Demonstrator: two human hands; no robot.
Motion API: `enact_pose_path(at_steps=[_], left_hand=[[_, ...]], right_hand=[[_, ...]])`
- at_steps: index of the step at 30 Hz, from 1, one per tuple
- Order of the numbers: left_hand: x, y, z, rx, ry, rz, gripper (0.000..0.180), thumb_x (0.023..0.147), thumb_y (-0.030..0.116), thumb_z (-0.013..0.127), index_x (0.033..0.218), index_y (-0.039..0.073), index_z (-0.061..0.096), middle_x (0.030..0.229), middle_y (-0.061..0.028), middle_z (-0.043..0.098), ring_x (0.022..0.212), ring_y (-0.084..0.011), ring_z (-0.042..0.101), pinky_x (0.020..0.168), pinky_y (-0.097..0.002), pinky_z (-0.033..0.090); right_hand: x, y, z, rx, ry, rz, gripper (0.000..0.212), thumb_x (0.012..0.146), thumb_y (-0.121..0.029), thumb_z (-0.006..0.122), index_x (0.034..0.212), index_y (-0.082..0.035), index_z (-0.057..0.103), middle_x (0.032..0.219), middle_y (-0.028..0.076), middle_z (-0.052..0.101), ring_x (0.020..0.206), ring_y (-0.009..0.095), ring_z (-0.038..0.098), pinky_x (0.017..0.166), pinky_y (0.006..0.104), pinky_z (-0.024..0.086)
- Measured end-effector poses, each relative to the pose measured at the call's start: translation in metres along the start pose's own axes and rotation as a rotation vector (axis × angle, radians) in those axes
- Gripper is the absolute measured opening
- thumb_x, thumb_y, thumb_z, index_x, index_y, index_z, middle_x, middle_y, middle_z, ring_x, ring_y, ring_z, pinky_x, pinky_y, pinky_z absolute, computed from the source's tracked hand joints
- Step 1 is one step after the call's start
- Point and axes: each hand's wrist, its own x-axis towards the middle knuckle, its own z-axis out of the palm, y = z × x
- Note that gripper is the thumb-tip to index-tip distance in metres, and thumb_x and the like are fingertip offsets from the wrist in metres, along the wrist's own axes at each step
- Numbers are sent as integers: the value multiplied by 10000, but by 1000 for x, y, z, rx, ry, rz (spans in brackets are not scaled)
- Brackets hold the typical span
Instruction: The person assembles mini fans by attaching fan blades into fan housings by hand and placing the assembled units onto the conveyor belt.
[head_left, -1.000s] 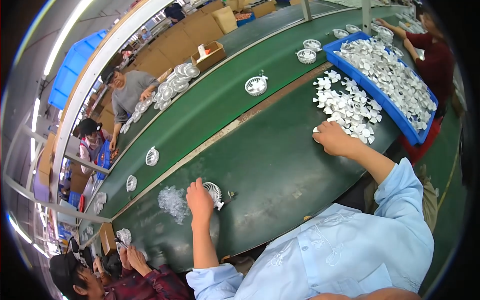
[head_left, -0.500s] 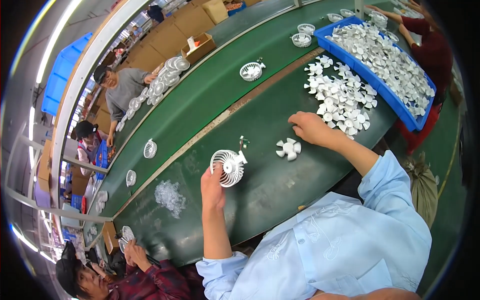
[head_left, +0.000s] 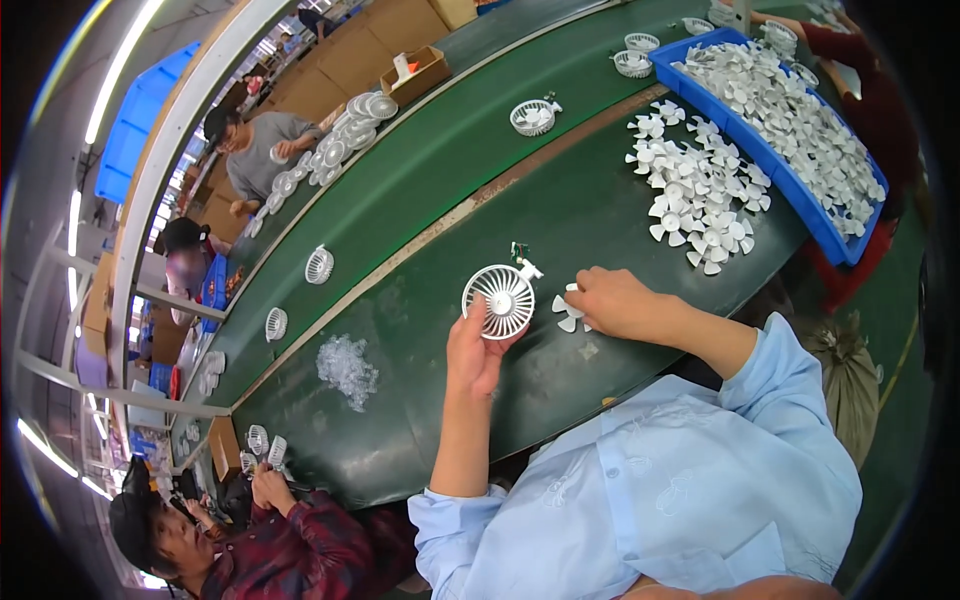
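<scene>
My left hand [head_left: 474, 358] grips a white round fan housing [head_left: 512, 312] by its rim, its ribbed cage facing up. A small green circuit board [head_left: 520, 251] sticks out past the housing's far side. Just to the right, my right hand [head_left: 622, 304] is closed over a white fan blade [head_left: 567, 320] at the table surface. The fingers cover part of that blade, so its far side is hidden. Beyond the right hand lies a loose pile of white fan blades [head_left: 705, 200] on the dark green table [head_left: 420, 400].
A blue tray [head_left: 832, 244] heaped with blades stands at the right. Small clear plastic pieces [head_left: 347, 372] lie at the left. Along the far side runs a green conveyor [head_left: 420, 190] carrying white housings [head_left: 533, 118]. A co-worker's hands [head_left: 270, 488] are at lower left; others work across the belt.
My left hand has moved right and slightly away from me, turning the housing's cage more fully upward. My right hand has come down and left from near the pile onto the single blade.
</scene>
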Motion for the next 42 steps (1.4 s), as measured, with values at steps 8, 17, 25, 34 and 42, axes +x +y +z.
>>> enact_pose_path(at_steps=[8, 17, 25, 34, 42], left_hand=[[0, -8, -1, -20, 10, 49, 360, 1018, 324, 515, 1176, 2, 552, 1077, -111, 669, 931, -198, 685, 794, -346, 592], [-24, -28, 37, 13, -27, 118, 311, 1011, 285, 546, 1163, 14, 568, 1060, -61, 661, 921, -126, 650, 758, -274, 538], [-26, -23, 27, 398, 73, 338, 302, 926, 116, 644, 1184, -19, 561, 1031, -70, 663, 912, -142, 629, 813, -277, 503], [-36, -18, 15, 838, -34, 438, 333, 880, 137, 670, 1166, -9, 581, 980, -126, 681, 886, -192, 651, 797, -320, 511], [26, -6, -29, 674, -60, 225, 508, 914, 116, 640, 1361, -25, 443, 1222, -117, 594, 1056, -147, 579, 914, -310, 480]], right_hand=[[-1, -9, -14, -43, -192, 33, 307, 798, -238, 718, 1029, -67, 612, 924, 137, 582, 810, 333, 639, 683, 443, 519], [19, -49, -24, 139, 367, -104, 262, 806, -164, 693, 1024, -59, 593, 879, 94, 550, 763, 294, 606, 594, 408, 509], [14, -54, -34, 183, 428, -146, 372, 777, -155, 726, 1114, -65, 596, 1013, 107, 594, 871, 283, 601, 664, 410, 515], [40, -8, -21, 447, -28, -228, 346, 745, -290, 791, 932, -38, 646, 874, 135, 637, 916, 328, 576, 827, 414, 430], [122, 37, -9, 467, -365, 64, 359, 773, -313, 777, 876, 17, 678, 786, 121, 687, 708, 161, 631, 622, 337, 493]])
